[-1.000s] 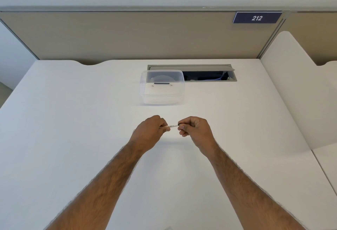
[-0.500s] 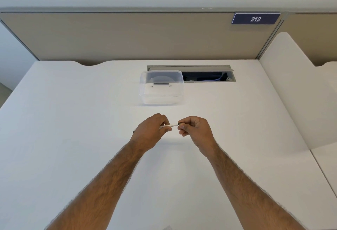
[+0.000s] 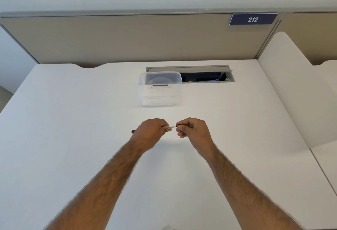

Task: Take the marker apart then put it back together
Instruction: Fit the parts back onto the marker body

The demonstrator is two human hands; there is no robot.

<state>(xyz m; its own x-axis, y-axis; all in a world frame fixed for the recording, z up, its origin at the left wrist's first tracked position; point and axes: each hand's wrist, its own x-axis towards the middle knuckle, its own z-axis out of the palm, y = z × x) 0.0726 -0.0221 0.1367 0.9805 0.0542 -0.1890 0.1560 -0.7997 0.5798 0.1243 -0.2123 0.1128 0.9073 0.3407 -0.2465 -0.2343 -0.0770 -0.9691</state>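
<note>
A thin white marker (image 3: 172, 126) runs sideways between my two hands, held a little above the white desk (image 3: 73, 138). My left hand (image 3: 149, 133) is closed around the marker's left part, and a black end (image 3: 134, 131) pokes out past its left side. My right hand (image 3: 193, 131) pinches the marker's dark right end with thumb and fingers. Only a short white stretch shows in the gap between the hands; the rest is hidden inside them.
A clear plastic box (image 3: 160, 88) with a small dark piece inside stands behind the hands. Behind it is an open cable slot (image 3: 206, 76) in the desk. Beige partition panels (image 3: 145, 38) close the back, and a white divider (image 3: 291, 87) rises on the right.
The marker's black left end now sticks out past my left hand, where a second ago it was hidden. Both hands stay close together in the same spot.
</note>
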